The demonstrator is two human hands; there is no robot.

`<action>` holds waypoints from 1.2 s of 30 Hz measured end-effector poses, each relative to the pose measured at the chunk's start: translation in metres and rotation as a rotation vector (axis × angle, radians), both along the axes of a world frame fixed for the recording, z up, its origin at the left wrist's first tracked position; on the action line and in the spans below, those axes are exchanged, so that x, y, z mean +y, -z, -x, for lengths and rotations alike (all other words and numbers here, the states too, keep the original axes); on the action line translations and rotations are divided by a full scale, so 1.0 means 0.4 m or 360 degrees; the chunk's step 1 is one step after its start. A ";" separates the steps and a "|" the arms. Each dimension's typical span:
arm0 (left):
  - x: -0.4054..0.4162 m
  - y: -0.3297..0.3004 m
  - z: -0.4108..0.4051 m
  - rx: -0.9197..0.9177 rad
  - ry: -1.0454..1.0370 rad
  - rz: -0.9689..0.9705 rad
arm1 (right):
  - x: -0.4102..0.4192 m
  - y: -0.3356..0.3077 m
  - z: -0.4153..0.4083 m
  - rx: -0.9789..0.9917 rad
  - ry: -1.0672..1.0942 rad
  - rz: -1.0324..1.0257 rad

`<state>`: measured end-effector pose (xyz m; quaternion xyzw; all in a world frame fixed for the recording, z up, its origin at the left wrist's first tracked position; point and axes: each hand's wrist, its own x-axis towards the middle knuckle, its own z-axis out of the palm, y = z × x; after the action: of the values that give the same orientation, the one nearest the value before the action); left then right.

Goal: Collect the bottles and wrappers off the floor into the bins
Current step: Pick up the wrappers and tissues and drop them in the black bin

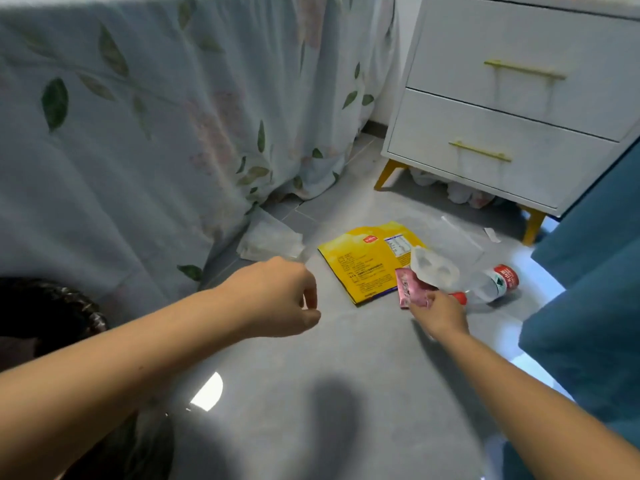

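Several pieces of litter lay together on the grey floor between the draped bed and the white nightstand, which is why both arms reached to that one patch. The right hand pinched a small pink wrapper between thumb and fingers, and a crumpled translucent wrapper rose from the same grip — bunched together, probably so that one trip to a bin would carry both. Just behind that hand a clear plastic bottle with a red cap and red label lay on its side, touching nothing but the floor as far as could be told; it looked like the next thing within reach.

The left hand hung over the floor with its fingers loosely curled and nothing in them, near the edge of the flat yellow packet — a posture that suited a reach for that packet, though this was only a guess. A pale, flattened plastic wrapper lay beside the bed's hem, just beyond the left hand, and a clear bag lay flat behind the yellow packet toward the nightstand. More crumpled white stuff showed under the nightstand; what it was could not be made out.

At the lower left a dark bin-liner rim showed beside the left forearm, close enough to drop things into without standing. Most of the collecting appeared still to be done.
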<state>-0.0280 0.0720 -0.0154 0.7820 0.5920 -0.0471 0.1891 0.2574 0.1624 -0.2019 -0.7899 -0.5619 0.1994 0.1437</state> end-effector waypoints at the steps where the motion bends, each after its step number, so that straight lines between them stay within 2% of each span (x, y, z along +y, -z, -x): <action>1: 0.010 0.009 0.006 0.0011 -0.0013 0.0003 | 0.016 0.008 -0.009 -0.0010 0.0020 0.0026; 11: 0.065 0.055 0.060 -0.0032 -0.0117 0.0048 | 0.117 0.066 0.001 -0.0172 0.0253 0.0149; 16: 0.065 0.066 0.065 -0.0021 -0.0135 0.0037 | 0.132 0.084 0.010 -0.0146 0.0364 0.0203; 19: 0.060 0.066 0.064 -0.0010 -0.0122 0.0053 | 0.135 0.082 0.012 0.0021 0.0334 0.0234; 25: 0.049 0.053 0.061 -0.0016 -0.0125 0.0040 | 0.097 0.052 0.040 0.0321 0.0002 0.0149; 29: 0.038 0.037 0.062 -0.0062 -0.0158 0.0004 | 0.054 -0.012 0.107 0.0829 -0.0107 0.0144; 33: 0.022 0.011 0.064 -0.0276 -0.0354 -0.0117 | -0.015 -0.128 0.215 0.1272 -0.0387 0.0160; 36: 0.012 -0.016 0.082 -0.0558 -0.0547 -0.0260 | -0.073 -0.222 0.291 0.1372 -0.0670 0.0224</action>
<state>-0.0607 0.0766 -0.0088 0.6789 0.6761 0.1701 0.2303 0.1411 0.1334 -0.1131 -0.5122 -0.5838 0.5709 0.2662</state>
